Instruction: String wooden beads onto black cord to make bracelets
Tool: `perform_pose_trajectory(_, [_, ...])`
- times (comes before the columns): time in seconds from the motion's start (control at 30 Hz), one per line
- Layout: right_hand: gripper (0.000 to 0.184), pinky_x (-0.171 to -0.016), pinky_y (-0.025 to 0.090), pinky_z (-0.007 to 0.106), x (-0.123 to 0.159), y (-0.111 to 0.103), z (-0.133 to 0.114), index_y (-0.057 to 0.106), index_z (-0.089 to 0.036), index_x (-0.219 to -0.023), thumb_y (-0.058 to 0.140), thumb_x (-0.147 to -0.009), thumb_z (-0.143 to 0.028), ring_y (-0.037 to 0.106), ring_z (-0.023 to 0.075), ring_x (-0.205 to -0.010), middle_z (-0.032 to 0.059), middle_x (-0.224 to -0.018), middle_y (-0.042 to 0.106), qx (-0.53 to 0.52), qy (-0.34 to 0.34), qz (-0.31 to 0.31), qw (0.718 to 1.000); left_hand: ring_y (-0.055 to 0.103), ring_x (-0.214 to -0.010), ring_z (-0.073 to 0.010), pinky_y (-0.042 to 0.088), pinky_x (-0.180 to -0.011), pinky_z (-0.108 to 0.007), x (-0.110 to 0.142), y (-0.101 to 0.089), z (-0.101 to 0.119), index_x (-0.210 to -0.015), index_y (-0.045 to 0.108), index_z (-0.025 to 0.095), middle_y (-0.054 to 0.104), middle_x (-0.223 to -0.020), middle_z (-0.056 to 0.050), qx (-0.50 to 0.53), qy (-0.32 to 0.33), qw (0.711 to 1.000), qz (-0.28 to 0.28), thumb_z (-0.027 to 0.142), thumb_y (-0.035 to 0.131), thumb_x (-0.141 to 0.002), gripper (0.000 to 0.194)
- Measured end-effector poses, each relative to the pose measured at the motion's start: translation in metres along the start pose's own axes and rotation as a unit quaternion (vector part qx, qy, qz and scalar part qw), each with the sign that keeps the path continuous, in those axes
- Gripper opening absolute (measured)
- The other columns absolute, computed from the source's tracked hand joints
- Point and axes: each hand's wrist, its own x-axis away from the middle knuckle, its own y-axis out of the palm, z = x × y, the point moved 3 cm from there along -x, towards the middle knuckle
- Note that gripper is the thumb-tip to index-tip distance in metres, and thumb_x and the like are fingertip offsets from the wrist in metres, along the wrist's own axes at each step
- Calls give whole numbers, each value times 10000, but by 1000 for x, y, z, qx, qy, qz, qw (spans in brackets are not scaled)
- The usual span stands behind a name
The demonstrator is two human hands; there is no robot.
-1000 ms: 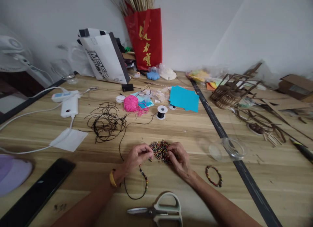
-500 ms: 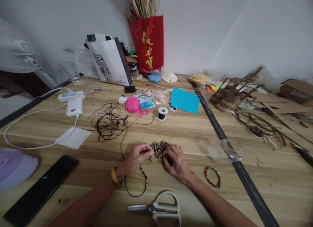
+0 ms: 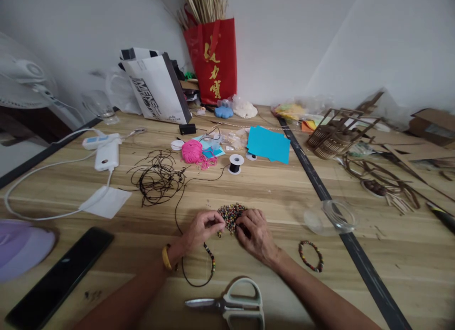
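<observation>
On wood-grain tabletop point(image 3: 280, 192), multicoloured beads point(image 3: 230, 216) heaped, left hand point(image 3: 202, 229) pinched at thumb and forefinger beside heap, contents unclear, right hand point(image 3: 258, 235) curled over heap's right edge, grip hidden, partly beaded black cord point(image 3: 213, 263) looped near left hand.

I worked at a wooden table point(image 3: 284, 301) in what looked like a home craft corner. Reading the clock from the heap of beads point(image 3: 232, 215), a thread spool point(image 3: 235, 166) stood at twelve, pink yarn point(image 3: 192, 151) lay at eleven, scissors point(image 3: 222, 305) at six and a slatted basket point(image 3: 329, 142) at two; an electric fan point(image 3: 26, 74) at ten and a shopping bag point(image 3: 152, 93) at eleven looked homely.
</observation>
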Motion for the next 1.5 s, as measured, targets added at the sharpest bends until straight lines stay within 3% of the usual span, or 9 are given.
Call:
perform_pose_trajectory(0.4, [76,-819,357,394,0,-2,-3,617,-185,-841,543,-852,-202,476,217,-838,57,-804,554,60,6,-9,998,574,-615,-121,444,-606,-222,1,1,0,-733,624,117,642,-653,-30,3,-7,1000,-4,264,602,-789,159])
perform_pose_trajectory(1.1, [118,-887,346,418,1,-2,-1,612,-197,-857,504,-906,-203,494,209,-845,51,-811,567,52,14,-16,998,586,-606,-119,452,-599,-215,-1,1,1,-732,624,123,667,-653,-33,2,-19,1000,-7,253,599,-786,143])
perform_pose_trajectory(1.33, [97,-978,329,465,1,-9,-5,570,-215,-951,493,-928,-160,557,191,-868,42,-878,641,-47,-27,25,998,591,-636,-126,456,-624,-218,0,1,3,-727,649,130,676,-670,-30,-35,-8,999,-4,225,597,-793,127])
perform_pose_trajectory(1.5, [122,-927,405,450,1,-8,-7,562,-228,-989,511,-909,-151,590,192,-834,39,-859,651,-142,-35,48,988,601,-690,-143,456,-659,-228,2,3,-2,-742,675,126,693,-721,-40,-76,11,997,9,205,615,-786,109])
